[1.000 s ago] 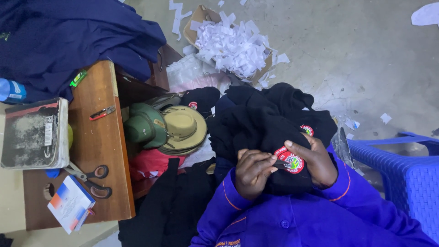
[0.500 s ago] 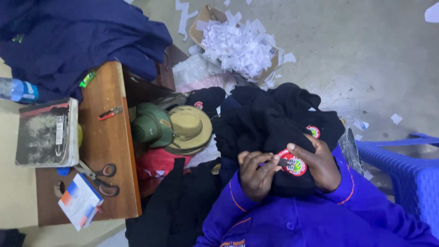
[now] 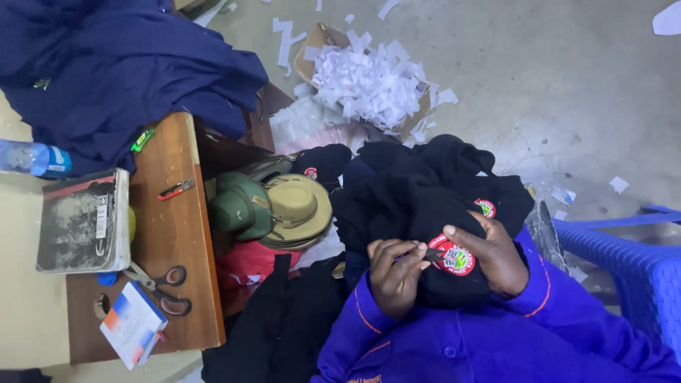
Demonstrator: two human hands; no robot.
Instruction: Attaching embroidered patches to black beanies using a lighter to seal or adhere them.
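The left hand (image 3: pixel 394 273) is bunched tight, its fingertips pinching at the left edge of a round red-and-green badge (image 3: pixel 455 259) sewn on a black garment (image 3: pixel 418 213). Whether a small tool sits between those fingers cannot be told. The right hand (image 3: pixel 491 257) wraps over the cloth just right of the badge, thumb laid along its upper rim. It grips the fabric, seemingly so the badge lies taut and flat for the other hand. The garment rests in the person's lap, the badge face up between both hands, over blue sleeves.

Above the badge the rest of the black pile spreads out, and a second badge (image 3: pixel 485 208) shows on it. Left of the badge, two brimmed hats, one khaki (image 3: pixel 298 206) and one green (image 3: pixel 237 209), lie nested beside the pile. Farther left is a wooden table (image 3: pixel 181 241) with scissors (image 3: pixel 159 287) near its lower edge, small red-handled snips (image 3: pixel 176 189), a worn book (image 3: pixel 81 220) and a card packet (image 3: pixel 131 325) overhanging the corner. A heap of navy cloth (image 3: pixel 128 71) drapes the table's far end, and a water bottle (image 3: pixel 32 157) lies at the heap's lower left edge.

Right of the badge a blue plastic chair (image 3: pixel 631 262) closes that side. Well above, a cardboard box of white paper scraps (image 3: pixel 369 85) sits on the concrete floor (image 3: pixel 553 85), where most of the open room lies.
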